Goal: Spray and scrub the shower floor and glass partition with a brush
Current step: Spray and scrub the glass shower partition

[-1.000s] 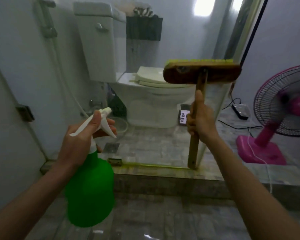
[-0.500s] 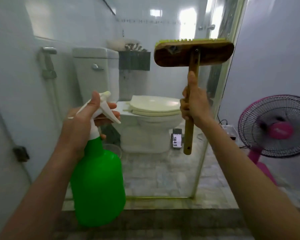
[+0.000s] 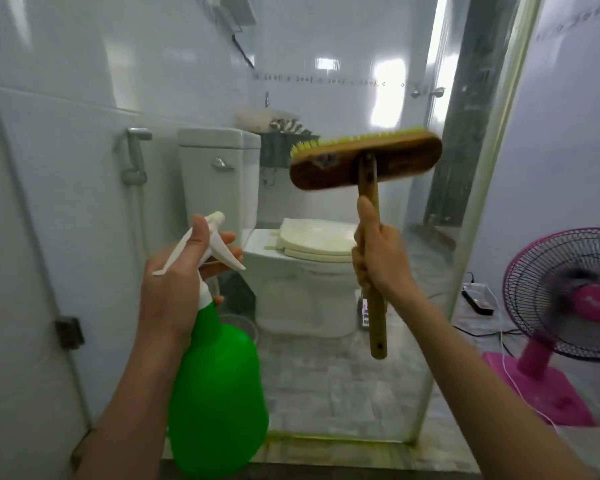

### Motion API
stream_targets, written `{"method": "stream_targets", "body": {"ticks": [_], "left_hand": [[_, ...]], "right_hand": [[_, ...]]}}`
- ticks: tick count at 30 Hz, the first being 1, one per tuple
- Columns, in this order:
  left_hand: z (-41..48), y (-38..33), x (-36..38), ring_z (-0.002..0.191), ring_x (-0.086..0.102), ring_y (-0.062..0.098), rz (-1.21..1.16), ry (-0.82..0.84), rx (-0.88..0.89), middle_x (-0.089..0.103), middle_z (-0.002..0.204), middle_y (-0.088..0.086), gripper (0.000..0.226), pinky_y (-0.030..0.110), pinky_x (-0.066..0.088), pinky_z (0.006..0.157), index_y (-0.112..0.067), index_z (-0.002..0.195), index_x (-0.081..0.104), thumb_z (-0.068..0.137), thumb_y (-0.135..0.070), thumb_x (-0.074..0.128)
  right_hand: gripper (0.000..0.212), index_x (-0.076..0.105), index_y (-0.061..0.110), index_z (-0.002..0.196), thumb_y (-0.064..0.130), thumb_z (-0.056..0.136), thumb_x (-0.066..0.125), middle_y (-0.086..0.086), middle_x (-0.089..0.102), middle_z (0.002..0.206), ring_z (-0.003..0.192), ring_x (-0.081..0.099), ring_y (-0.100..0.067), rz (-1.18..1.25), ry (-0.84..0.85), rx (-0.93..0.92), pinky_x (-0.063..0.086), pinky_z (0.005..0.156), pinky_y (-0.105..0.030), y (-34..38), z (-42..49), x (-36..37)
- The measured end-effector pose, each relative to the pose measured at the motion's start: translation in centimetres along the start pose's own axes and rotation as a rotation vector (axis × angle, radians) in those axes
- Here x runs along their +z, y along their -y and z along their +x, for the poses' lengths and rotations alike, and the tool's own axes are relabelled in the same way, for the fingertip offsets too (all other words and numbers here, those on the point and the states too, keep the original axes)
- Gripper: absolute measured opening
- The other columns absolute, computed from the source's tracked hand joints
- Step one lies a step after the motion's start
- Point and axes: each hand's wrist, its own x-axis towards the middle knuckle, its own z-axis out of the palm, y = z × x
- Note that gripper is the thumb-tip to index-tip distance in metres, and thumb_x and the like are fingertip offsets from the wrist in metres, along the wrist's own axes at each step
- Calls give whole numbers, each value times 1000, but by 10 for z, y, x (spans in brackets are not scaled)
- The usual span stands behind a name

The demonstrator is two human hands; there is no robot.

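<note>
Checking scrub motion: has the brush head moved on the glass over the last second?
Yes. The brush head rose: it was level with the toilet seat, now level with the cistern.

The left hand (image 3: 174,289) grips the neck of the green plastic spray bottle with a white trigger head (image 3: 219,389), whose body hangs below that hand. To its right, the right hand (image 3: 378,261) holds the wooden-handled scrub brush with yellow bristles (image 3: 364,164) upright, head above the hand. Behind both hands stands the clear glass partition (image 3: 388,393), and behind it the white toilet (image 3: 305,271) (between the two hands). The pink pedestal fan (image 3: 568,299) stands right of the right hand, outside the glass.
</note>
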Motion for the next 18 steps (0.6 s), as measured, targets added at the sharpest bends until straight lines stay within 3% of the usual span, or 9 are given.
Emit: {"method": "stream_targets", "body": {"ticks": [4,6,9,11,14,16,18], "left_hand": [[1,6,-3,93,75,25,-7,-13,21,80,85,-5,40,29,46,53,-31,81,76,87,-59,49],[2,7,-7,91,76,22,-46,-17,23,80,86,-4,41,31,49,57,-31,80,78,83,-63,51],[9,2,-13,91,76,18,-70,-23,54,81,90,-1,45,24,52,50,-29,88,81,88,-65,54],[15,-11,-13,93,76,18,-62,-56,70,80,93,-1,53,16,48,44,-29,94,81,85,-73,52],[23,-48,-9,97,75,15,-47,-83,37,80,98,-3,69,12,49,49,-37,99,80,65,-91,54],[31,-86,-5,96,75,10,-31,-90,3,80,99,-7,63,12,48,49,-48,97,78,61,-93,54],[33,-123,1,94,75,9,-1,-110,3,79,100,-9,58,14,47,46,-53,96,76,63,-94,53]], "right_hand": [[68,40,23,50,88,66,44,4,31,44,37,30,-12,50,-69,167,26,41,-22,-99,-80,13],[74,40,22,42,93,60,43,5,29,41,36,28,-13,49,-37,237,23,39,-20,-114,-92,21],[55,40,23,47,62,86,38,7,32,42,37,31,-11,64,-14,102,27,36,-19,-48,-36,30],[50,39,19,53,47,94,36,7,34,43,35,33,-6,108,-24,-4,29,37,-17,7,11,32],[58,39,17,55,65,87,40,3,34,45,36,32,-7,81,-43,21,28,37,-20,25,22,28],[70,40,17,55,86,70,44,3,34,45,37,31,-9,50,-28,168,26,40,-23,16,1,18],[73,40,19,53,91,62,46,3,34,44,36,31,-10,68,14,276,26,41,-23,38,-10,11]]}}
